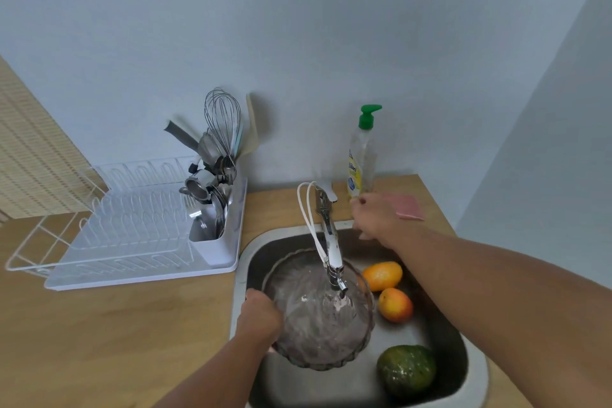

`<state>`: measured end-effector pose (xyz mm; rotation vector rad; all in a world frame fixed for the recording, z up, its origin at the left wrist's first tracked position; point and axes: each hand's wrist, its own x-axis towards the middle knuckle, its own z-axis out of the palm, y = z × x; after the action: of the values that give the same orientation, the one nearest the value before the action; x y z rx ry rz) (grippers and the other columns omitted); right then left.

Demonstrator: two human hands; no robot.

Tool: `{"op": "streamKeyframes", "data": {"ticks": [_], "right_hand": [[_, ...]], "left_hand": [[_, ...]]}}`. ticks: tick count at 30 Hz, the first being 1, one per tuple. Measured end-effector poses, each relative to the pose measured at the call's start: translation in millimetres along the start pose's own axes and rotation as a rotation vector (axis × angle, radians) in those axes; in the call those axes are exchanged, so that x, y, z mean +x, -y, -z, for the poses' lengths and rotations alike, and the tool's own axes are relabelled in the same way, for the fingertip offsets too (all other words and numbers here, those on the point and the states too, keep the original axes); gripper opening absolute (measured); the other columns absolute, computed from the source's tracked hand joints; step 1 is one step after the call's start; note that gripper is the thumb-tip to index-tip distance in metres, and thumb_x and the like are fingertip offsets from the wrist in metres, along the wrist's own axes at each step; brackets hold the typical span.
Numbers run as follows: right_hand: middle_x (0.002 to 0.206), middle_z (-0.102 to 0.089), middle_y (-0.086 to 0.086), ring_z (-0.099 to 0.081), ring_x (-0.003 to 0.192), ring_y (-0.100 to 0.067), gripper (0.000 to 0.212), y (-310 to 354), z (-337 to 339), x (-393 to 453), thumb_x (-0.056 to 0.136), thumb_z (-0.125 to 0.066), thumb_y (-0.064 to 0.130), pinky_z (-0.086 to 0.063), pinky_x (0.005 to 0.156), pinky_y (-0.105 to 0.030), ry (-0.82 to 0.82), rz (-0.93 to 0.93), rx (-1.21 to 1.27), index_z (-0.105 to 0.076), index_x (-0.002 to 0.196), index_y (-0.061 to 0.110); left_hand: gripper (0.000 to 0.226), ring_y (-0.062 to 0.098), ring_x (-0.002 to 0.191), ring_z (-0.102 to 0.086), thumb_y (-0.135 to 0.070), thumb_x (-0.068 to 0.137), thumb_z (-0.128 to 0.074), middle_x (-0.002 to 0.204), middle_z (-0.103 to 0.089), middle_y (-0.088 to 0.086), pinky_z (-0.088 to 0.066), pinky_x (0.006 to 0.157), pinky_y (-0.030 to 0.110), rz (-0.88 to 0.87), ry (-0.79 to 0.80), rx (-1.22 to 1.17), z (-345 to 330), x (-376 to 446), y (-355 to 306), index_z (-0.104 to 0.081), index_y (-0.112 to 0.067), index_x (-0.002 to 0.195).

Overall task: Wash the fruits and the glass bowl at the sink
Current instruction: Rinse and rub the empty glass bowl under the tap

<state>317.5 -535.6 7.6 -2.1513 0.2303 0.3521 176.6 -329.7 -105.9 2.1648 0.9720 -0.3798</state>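
Note:
A ribbed glass bowl is held inside the steel sink, right under the tap spout. My left hand grips the bowl's left rim. Two orange mangoes lie in the sink to the right of the bowl. A green fruit rests at the sink's front right. My right hand reaches over the back rim of the sink, beside the tap's base and just below the dish soap bottle. Its fingers are curled and hold nothing that I can see.
A white dish rack with a cutlery holder and whisk stands on the wooden counter at the left. A pink sponge lies behind the sink at the right. The wall runs close behind.

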Motion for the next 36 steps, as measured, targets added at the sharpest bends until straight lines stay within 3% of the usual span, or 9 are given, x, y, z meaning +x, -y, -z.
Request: {"op": "streamKeyframes", "data": {"ticks": [5, 9, 14, 22, 30, 32, 36], "right_hand": [[0.108, -0.063, -0.011, -0.066, 0.088, -0.023, 0.030, 25, -10, 27, 0.103, -0.049, 0.021, -0.061, 0.073, -0.036, 0.097, -0.091, 0.098, -0.059, 0.126, 0.004], [0.091, -0.068, -0.008, -0.063, 0.071, -0.015, 0.017, 24, -29, 39, 0.102, -0.051, 0.015, -0.054, 0.054, -0.026, 0.109, -0.169, 0.191, -0.066, 0.100, 0.008], [0.066, -0.062, -0.006, -0.052, 0.052, -0.012, 0.021, 23, -35, 47, 0.100, -0.053, 0.006, -0.048, 0.049, -0.021, 0.094, -0.215, 0.276, -0.068, 0.086, 0.002], [0.056, -0.057, -0.003, -0.048, 0.047, -0.010, 0.022, 26, -34, 48, 0.097, -0.053, 0.002, -0.044, 0.049, -0.021, 0.112, -0.269, 0.328, -0.066, 0.079, 0.005], [0.065, -0.058, -0.007, -0.049, 0.052, -0.012, 0.022, 37, -31, 47, 0.096, -0.055, 0.002, -0.045, 0.050, -0.022, 0.087, -0.233, 0.306, -0.068, 0.078, 0.004], [0.071, -0.062, -0.008, -0.051, 0.057, -0.015, 0.020, 34, -30, 46, 0.095, -0.055, 0.006, -0.043, 0.052, -0.023, 0.069, -0.198, 0.281, -0.067, 0.079, 0.005], [0.087, -0.067, -0.007, -0.064, 0.075, -0.021, 0.036, 8, -30, 40, 0.103, -0.041, 0.037, -0.049, 0.060, -0.031, -0.085, -0.055, 0.102, -0.061, 0.094, 0.008]], "left_hand": [[0.035, 0.038, 0.109, -0.062, -0.014, 0.097, -0.054, 0.122, -0.059, 0.018, -0.060, 0.088, 0.052, -0.013, 0.011, -0.019, -2, -3, -1, -0.041, -0.007, 0.129], [0.029, 0.036, 0.108, -0.062, -0.019, 0.099, -0.052, 0.120, -0.059, 0.016, -0.060, 0.088, 0.052, -0.017, 0.030, -0.052, -10, 0, 5, -0.043, -0.009, 0.124], [0.031, 0.029, 0.097, -0.061, -0.018, 0.099, -0.054, 0.106, -0.058, 0.009, -0.059, 0.090, 0.050, -0.004, 0.051, -0.070, -18, -1, 14, -0.043, -0.009, 0.126], [0.032, 0.023, 0.093, -0.061, -0.015, 0.101, -0.051, 0.105, -0.058, 0.007, -0.058, 0.087, 0.040, -0.037, 0.051, -0.054, -26, -7, 17, -0.042, -0.009, 0.131], [0.032, 0.020, 0.091, -0.061, -0.017, 0.102, -0.050, 0.105, -0.059, 0.006, -0.056, 0.085, 0.037, -0.056, 0.030, -0.043, -25, -11, 9, -0.043, -0.010, 0.132], [0.031, 0.019, 0.088, -0.062, -0.017, 0.101, -0.051, 0.102, -0.059, 0.005, -0.057, 0.082, 0.036, -0.052, 0.030, -0.050, -26, -11, 10, -0.043, -0.011, 0.131], [0.028, 0.013, 0.077, -0.058, -0.016, 0.101, -0.051, 0.093, -0.056, 0.002, -0.053, 0.073, 0.032, -0.045, 0.019, -0.057, -28, -12, 12, -0.044, -0.011, 0.128]]}}
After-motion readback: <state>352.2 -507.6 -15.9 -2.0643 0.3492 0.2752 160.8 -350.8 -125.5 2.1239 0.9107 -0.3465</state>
